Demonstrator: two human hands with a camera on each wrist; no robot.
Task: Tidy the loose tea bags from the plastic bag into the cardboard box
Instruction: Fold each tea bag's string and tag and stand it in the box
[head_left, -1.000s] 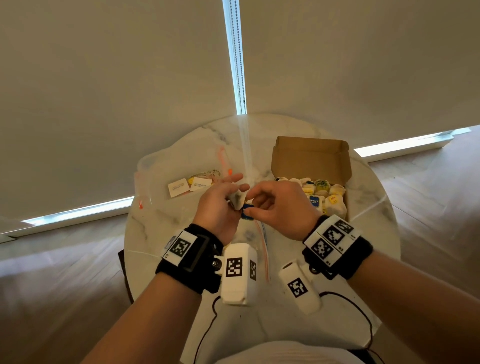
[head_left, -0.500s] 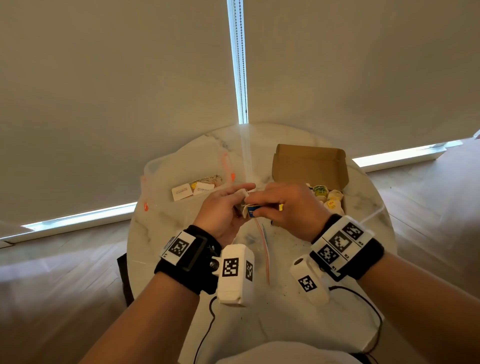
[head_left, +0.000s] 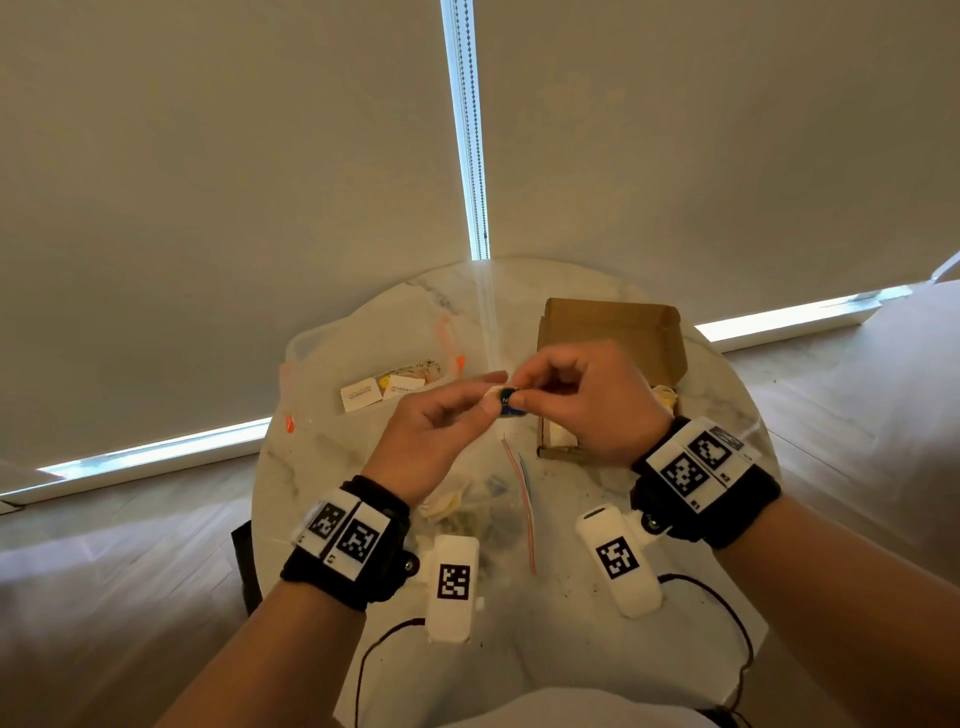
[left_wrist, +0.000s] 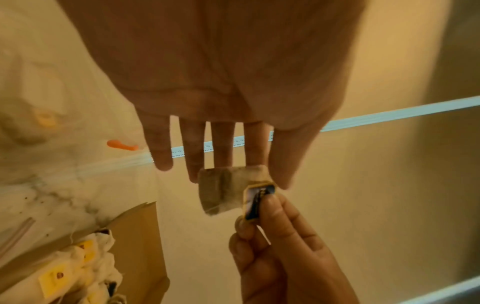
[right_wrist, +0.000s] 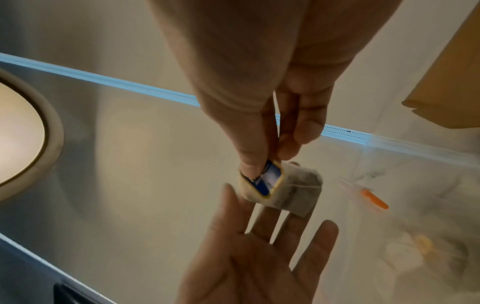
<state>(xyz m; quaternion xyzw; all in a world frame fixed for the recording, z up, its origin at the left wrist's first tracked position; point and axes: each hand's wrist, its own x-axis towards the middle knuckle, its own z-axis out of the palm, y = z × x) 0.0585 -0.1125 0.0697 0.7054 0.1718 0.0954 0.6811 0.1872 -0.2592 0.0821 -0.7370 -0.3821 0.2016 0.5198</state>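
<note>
Round marble table (head_left: 597, 649), veined and speckled with crumbs, under a crinkled clear plastic bag (head_left: 363, 343) and, to the right, a stiff brown cardboard box (head_left: 613, 327), flap up, already lumpy with bags. Risen since a second ago: both hands, now level with the box. Left hand (head_left: 431, 431) flat, fingers straight under a limp tea bag (left_wrist: 223, 189); right hand (head_left: 582, 400) pinching its glossy blue tag (right_wrist: 267, 181) (drop presumably next).

Dim, warm light; bright daylight glares through gaps around the blinds (head_left: 208, 156). Wrist views are soft, blurred, edge-warped.
</note>
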